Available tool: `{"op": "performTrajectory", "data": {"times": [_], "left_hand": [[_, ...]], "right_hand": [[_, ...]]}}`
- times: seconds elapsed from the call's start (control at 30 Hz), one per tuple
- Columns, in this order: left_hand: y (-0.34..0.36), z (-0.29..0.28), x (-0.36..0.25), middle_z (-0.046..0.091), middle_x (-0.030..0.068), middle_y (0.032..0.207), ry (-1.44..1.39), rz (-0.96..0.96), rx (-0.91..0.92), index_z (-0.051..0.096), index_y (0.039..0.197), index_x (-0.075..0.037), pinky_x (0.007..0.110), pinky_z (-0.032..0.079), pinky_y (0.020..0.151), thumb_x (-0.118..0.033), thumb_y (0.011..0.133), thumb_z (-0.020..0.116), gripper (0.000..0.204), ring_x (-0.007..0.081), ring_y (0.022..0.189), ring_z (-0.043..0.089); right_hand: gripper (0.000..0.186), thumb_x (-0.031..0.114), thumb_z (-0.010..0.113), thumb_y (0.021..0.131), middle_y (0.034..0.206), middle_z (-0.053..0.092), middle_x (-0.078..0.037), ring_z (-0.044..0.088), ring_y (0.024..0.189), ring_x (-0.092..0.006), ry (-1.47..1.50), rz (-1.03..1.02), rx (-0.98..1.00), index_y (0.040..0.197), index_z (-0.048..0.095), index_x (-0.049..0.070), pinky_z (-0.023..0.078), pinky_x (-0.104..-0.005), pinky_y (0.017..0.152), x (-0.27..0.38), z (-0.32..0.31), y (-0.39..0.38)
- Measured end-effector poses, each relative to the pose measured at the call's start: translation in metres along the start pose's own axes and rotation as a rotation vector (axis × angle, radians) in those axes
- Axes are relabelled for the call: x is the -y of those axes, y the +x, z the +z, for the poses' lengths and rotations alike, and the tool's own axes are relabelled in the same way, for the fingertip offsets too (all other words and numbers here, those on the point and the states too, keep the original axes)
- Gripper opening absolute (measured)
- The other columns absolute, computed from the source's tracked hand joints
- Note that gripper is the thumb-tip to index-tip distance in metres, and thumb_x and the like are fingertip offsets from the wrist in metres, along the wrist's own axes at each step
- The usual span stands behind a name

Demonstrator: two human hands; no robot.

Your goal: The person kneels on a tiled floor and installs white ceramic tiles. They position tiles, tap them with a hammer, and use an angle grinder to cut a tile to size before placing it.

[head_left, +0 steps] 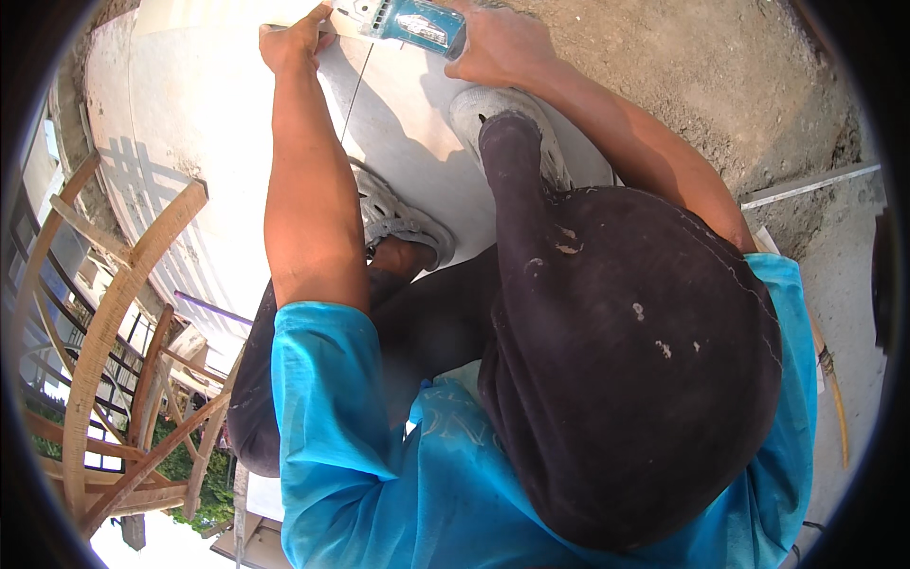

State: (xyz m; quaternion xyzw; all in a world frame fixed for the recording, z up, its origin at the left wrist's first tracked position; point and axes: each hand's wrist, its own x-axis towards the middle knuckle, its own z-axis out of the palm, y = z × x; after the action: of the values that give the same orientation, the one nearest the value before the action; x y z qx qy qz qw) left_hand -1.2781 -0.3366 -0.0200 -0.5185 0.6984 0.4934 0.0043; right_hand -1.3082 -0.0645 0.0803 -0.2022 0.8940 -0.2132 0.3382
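Observation:
At the top edge, my right hand [502,45] is closed round the rear of a teal power tool [417,23] with a silver metal front; its upper part is cut off, so I cannot tell whether it is a grinder or a tile cutter. My left hand [294,43] is at the tool's front end, fingers bent and closed. A bit of something dark shows beneath that hand, too little to name. Below the tool lie large pale floor tiles [417,123], with a dark joint line running between them and my shadow across them.
My shoes, one a pale perforated clog [398,223], stand on the tiles close to the tool. Rough sandy ground [664,57] borders the tiles at the right, with a pale straight strip [810,185] on it. Curved wooden frames [123,313] stand at the left.

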Motion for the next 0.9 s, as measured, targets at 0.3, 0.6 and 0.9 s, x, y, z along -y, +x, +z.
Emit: {"op": "performTrajectory", "data": {"times": [0.3,0.6,0.9], "left_hand": [[-0.003,0.0,0.0,0.047,0.0293,0.131,-0.014,0.023,0.011,0.011,0.146,0.014,0.036,0.065,0.072,-0.005,0.069,0.085,0.108,0.0342,0.108,0.061],[-0.001,-0.001,0.0,0.051,0.0268,0.125,-0.021,0.053,0.039,0.025,0.137,0.016,0.036,0.066,0.072,-0.005,0.069,0.085,0.093,0.0333,0.105,0.063],[-0.002,0.002,-0.001,0.053,0.0266,0.123,-0.028,0.032,0.005,0.026,0.137,0.017,0.036,0.066,0.072,-0.003,0.067,0.086,0.094,0.0337,0.105,0.063]], "right_hand": [[0.053,0.027,0.069,0.07,0.098,0.07,-0.017,0.068,0.094,-0.0322,-0.006,0.025,0.002,0.12,0.059,0.015,0.05,-0.0454,0.084,-0.002,0.005,0.0],[0.058,0.029,0.072,0.067,0.101,0.069,-0.017,0.067,0.097,-0.0325,-0.021,-0.006,-0.031,0.121,0.058,0.013,0.05,-0.045,0.086,-0.006,0.009,-0.001],[0.056,0.03,0.074,0.065,0.102,0.069,-0.018,0.067,0.098,-0.0325,-0.044,-0.002,-0.06,0.116,0.062,0.009,0.05,-0.0444,0.087,-0.01,0.011,-0.003]]}}
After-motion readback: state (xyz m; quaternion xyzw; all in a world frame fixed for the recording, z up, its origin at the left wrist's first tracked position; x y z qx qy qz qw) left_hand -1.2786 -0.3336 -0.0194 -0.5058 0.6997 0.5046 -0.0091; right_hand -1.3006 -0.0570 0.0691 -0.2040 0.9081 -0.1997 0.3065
